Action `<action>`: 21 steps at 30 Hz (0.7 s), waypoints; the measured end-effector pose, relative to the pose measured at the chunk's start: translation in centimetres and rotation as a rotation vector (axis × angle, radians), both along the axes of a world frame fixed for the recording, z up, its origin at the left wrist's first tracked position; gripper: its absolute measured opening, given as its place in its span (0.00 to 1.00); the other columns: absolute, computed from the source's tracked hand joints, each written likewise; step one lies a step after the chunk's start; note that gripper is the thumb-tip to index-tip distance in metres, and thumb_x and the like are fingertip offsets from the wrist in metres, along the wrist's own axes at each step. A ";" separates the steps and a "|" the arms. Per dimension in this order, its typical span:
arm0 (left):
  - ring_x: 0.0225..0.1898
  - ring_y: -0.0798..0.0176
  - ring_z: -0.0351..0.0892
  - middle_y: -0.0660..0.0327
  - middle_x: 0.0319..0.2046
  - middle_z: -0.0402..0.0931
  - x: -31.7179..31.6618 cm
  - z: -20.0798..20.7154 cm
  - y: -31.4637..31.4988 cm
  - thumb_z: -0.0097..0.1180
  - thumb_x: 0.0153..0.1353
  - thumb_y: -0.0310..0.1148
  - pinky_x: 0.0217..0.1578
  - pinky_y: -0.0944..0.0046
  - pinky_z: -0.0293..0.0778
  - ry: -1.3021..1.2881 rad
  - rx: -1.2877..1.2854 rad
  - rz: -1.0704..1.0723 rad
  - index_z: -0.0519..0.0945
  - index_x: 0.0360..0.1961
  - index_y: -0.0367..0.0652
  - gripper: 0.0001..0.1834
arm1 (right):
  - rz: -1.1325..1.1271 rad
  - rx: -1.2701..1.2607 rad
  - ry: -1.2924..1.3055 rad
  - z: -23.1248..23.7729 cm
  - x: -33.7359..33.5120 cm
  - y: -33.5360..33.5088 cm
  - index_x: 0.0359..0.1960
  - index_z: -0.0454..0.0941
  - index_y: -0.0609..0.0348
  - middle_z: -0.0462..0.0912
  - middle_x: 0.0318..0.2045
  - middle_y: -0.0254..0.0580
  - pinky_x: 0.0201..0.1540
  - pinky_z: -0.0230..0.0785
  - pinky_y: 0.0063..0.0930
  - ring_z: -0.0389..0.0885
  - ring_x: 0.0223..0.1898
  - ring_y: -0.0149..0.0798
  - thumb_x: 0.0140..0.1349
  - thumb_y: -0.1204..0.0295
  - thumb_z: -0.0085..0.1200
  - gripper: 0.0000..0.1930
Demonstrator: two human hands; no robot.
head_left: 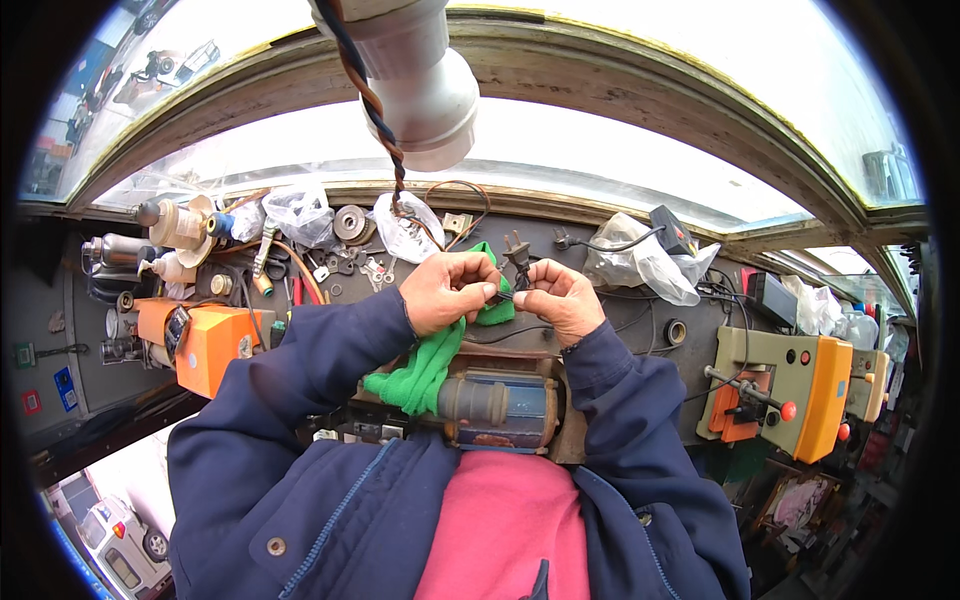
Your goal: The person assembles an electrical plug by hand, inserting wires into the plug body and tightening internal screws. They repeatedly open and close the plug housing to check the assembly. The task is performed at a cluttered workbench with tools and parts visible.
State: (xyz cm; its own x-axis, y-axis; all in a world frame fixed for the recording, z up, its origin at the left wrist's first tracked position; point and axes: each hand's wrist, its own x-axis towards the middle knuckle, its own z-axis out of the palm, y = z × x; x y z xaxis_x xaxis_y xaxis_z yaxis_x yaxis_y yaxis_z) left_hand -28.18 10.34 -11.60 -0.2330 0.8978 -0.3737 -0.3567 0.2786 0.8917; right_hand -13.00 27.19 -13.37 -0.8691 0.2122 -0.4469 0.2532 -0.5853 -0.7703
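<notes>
Close together above the bench, both my hands pinch a black power cord. Its two-pin plug [516, 250] points upward between them, pins away from me. My left hand [447, 290] is closed, thumb against forefinger, on the cord at its right side. My right hand [558, 305] is also closed on the cord, just below the plug. A green cloth [418, 372] passes beneath my left hand and drapes over the left end of a blue motor-like machine [500, 408] nearest my body. Fingers partly hide the cord between the hands.
An orange machine [222, 345] stands at left, and a beige-and-orange key-cutting-like machine [790, 385] at right. Plastic bags [640, 255], a metal ring [676, 331], loose cables and small metal parts lie around the bench. A white pipe [425, 100] hangs overhead beside twisted wires [375, 110].
</notes>
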 end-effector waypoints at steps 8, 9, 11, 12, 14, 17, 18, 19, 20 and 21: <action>0.26 0.70 0.76 0.61 0.27 0.80 0.6 2.3 0.3 0.62 0.59 0.27 0.28 0.67 0.72 0.655 0.070 -0.012 0.82 0.35 0.37 0.05 | -0.022 -0.011 0.010 0.0 -0.1 -0.3 0.41 0.75 0.60 0.81 0.35 0.31 0.44 0.76 0.20 0.81 0.37 0.25 0.56 0.85 0.62 0.13; 0.25 0.71 0.74 0.62 0.28 0.80 0.6 2.5 0.4 0.62 0.59 0.28 0.26 0.68 0.69 0.709 0.091 -0.012 0.82 0.37 0.38 0.06 | -0.018 -0.002 0.017 -0.1 -0.1 -0.3 0.41 0.75 0.61 0.81 0.36 0.32 0.44 0.76 0.20 0.81 0.37 0.26 0.57 0.85 0.62 0.13; 0.23 0.72 0.73 0.62 0.28 0.80 0.7 2.6 0.6 0.62 0.59 0.28 0.24 0.69 0.67 0.777 0.122 -0.005 0.83 0.38 0.39 0.07 | -0.016 0.006 0.035 -0.4 -0.1 -0.3 0.41 0.75 0.61 0.81 0.37 0.33 0.45 0.76 0.21 0.82 0.38 0.26 0.57 0.86 0.62 0.13; 0.23 0.71 0.73 0.61 0.27 0.80 0.8 2.5 0.7 0.62 0.59 0.28 0.24 0.69 0.67 0.793 0.132 0.005 0.83 0.37 0.39 0.07 | -0.012 0.014 0.033 -0.5 -0.1 -0.4 0.42 0.75 0.61 0.82 0.37 0.33 0.45 0.76 0.21 0.82 0.38 0.26 0.57 0.86 0.62 0.13; 0.22 0.70 0.73 0.60 0.26 0.80 0.9 2.4 0.8 0.62 0.58 0.28 0.24 0.68 0.67 0.810 0.128 0.010 0.83 0.37 0.39 0.06 | -0.006 0.028 0.033 -0.9 -0.2 -0.5 0.42 0.75 0.62 0.82 0.38 0.34 0.45 0.77 0.20 0.82 0.39 0.25 0.58 0.85 0.62 0.13; 0.22 0.69 0.73 0.59 0.26 0.80 0.9 2.2 0.9 0.62 0.58 0.28 0.23 0.67 0.67 0.832 0.113 0.010 0.83 0.35 0.39 0.05 | 0.001 0.043 0.022 -1.1 -0.2 -0.6 0.43 0.75 0.63 0.83 0.38 0.36 0.45 0.77 0.20 0.82 0.39 0.26 0.58 0.85 0.61 0.13; 0.22 0.69 0.72 0.59 0.25 0.80 0.9 2.1 1.0 0.61 0.58 0.28 0.23 0.67 0.67 0.851 0.125 0.018 0.83 0.35 0.39 0.05 | 0.002 0.048 0.019 -1.2 -0.1 -0.6 0.43 0.75 0.63 0.83 0.38 0.36 0.45 0.77 0.20 0.83 0.39 0.26 0.58 0.85 0.61 0.13; 0.21 0.69 0.72 0.59 0.25 0.80 0.9 2.1 1.0 0.61 0.58 0.27 0.23 0.66 0.67 0.869 0.137 0.026 0.83 0.35 0.38 0.05 | 0.003 0.052 0.016 -1.2 -0.1 -0.7 0.43 0.75 0.63 0.83 0.38 0.36 0.45 0.77 0.20 0.83 0.39 0.26 0.58 0.85 0.61 0.13; 0.23 0.66 0.75 0.58 0.25 0.80 1.0 2.1 1.1 0.61 0.58 0.28 0.25 0.65 0.70 0.853 0.117 0.021 0.82 0.34 0.38 0.05 | 0.005 0.054 0.028 -1.2 -0.1 -0.7 0.43 0.75 0.63 0.83 0.38 0.36 0.45 0.77 0.20 0.83 0.39 0.26 0.58 0.85 0.61 0.13; 0.24 0.63 0.78 0.56 0.26 0.80 1.0 2.2 1.1 0.61 0.57 0.28 0.27 0.64 0.73 0.838 0.096 0.015 0.82 0.34 0.37 0.05 | 0.005 0.054 0.014 -1.2 -0.2 -0.7 0.43 0.75 0.63 0.83 0.38 0.36 0.45 0.77 0.20 0.82 0.39 0.26 0.58 0.85 0.61 0.13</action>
